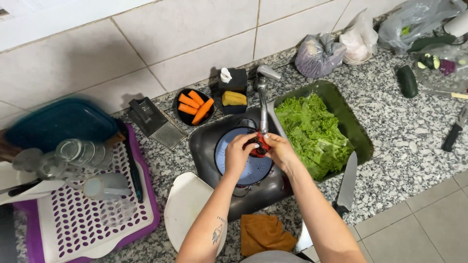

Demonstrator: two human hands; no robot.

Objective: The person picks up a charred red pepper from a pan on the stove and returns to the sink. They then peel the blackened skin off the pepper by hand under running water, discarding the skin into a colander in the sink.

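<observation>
A small black bowl (194, 108) holds carrot sticks (195, 105). Over the blue colander (248, 168) in the sink (204, 146), the left hand (237, 153) and right hand (280, 150) together grip a glossy red pepper (259, 145) with dark patches. A green tray (355, 127) holds lettuce (312, 134).

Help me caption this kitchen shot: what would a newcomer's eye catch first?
Both hands, left hand and right hand, hold a red vegetable under the tap above a blue colander. Right of the sink, a green tray holds bright lettuce; behind, a bowl of carrots.
</observation>
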